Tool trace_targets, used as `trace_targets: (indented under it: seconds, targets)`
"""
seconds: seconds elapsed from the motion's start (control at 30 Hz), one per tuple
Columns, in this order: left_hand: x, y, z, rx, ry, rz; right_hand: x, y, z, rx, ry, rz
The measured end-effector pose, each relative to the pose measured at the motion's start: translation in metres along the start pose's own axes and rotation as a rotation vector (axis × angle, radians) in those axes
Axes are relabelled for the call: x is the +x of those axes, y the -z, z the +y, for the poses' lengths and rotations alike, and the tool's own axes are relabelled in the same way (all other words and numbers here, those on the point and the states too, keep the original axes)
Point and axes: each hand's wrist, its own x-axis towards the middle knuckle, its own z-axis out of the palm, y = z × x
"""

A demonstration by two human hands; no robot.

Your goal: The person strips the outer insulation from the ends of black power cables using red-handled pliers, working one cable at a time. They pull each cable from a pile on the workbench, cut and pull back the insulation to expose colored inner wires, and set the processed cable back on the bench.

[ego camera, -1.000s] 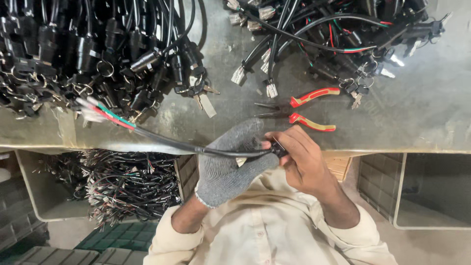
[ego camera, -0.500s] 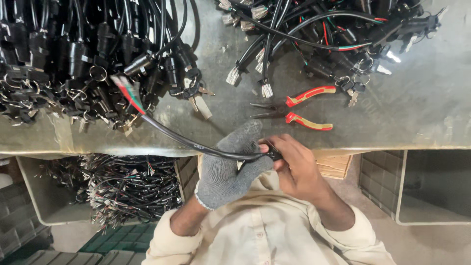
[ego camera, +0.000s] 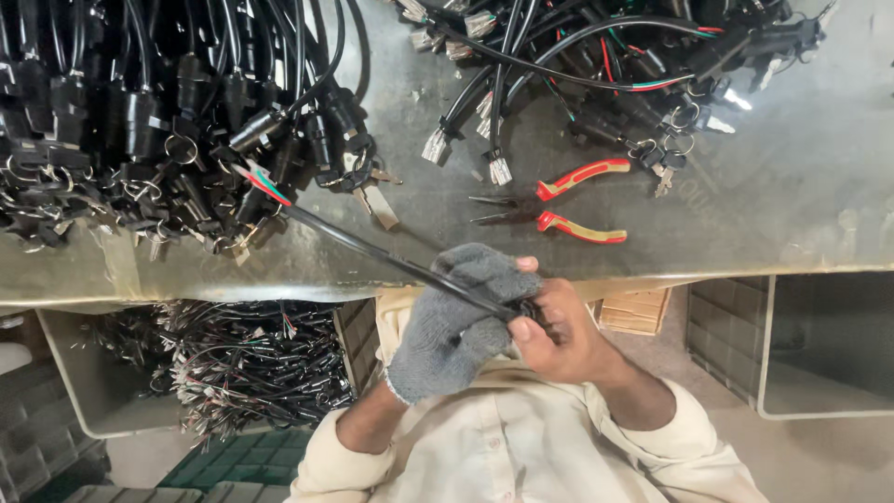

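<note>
My left hand [ego camera: 456,321], in a grey knit glove, is closed around a thin black cable [ego camera: 372,251] just in front of the table's near edge. The cable runs up and left across the metal table [ego camera: 764,214] to a free end with red, green and white wires [ego camera: 261,182]. My bare right hand [ego camera: 559,331] pinches the cable's near end right beside the glove; the small black part in its fingers is mostly hidden.
Red-handled pliers [ego camera: 559,200] lie on the table just beyond my hands. Heaps of black cables with plugs and key rings fill the left side [ego camera: 140,121] and the top right [ego camera: 633,65]. Below the table are a bin of cables [ego camera: 233,373], a cardboard box [ego camera: 633,312] and a pale bin [ego camera: 819,345].
The cable's wire end has swung up and to the right, toward the left heap. Both hands stay together at the table's edge, still gripping the cable.
</note>
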Motion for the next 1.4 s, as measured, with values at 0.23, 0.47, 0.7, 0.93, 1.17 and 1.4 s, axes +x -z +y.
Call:
trace_targets:
  seconds: [0.23, 0.47, 0.7, 0.93, 1.17, 1.4]
  targets:
    - [-0.002, 0.013, -0.006, -0.094, 0.047, -0.076, -0.008, 0.0, 0.047, 0.212, 0.22, -0.144]
    - [-0.001, 0.006, -0.01, -0.288, 0.091, -0.071, -0.021, 0.008, 0.065, 0.56, -0.073, -0.377]
    - [0.006, -0.013, -0.01, -0.244, 0.293, 0.175, 0.016, -0.026, 0.027, 0.241, 0.151, 0.307]
    - [-0.013, -0.002, -0.023, -0.489, 0.451, 0.313, 0.056, 0.029, -0.062, -0.883, 0.434, 0.25]
    - [-0.01, 0.006, -0.011, -0.246, 0.153, 0.111, 0.047, 0.062, -0.028, -1.322, 0.175, 0.312]
    - [0.002, 0.003, 0.011, -0.361, 0.315, -0.062, 0.032, 0.041, -0.034, -0.201, -0.002, 0.222]
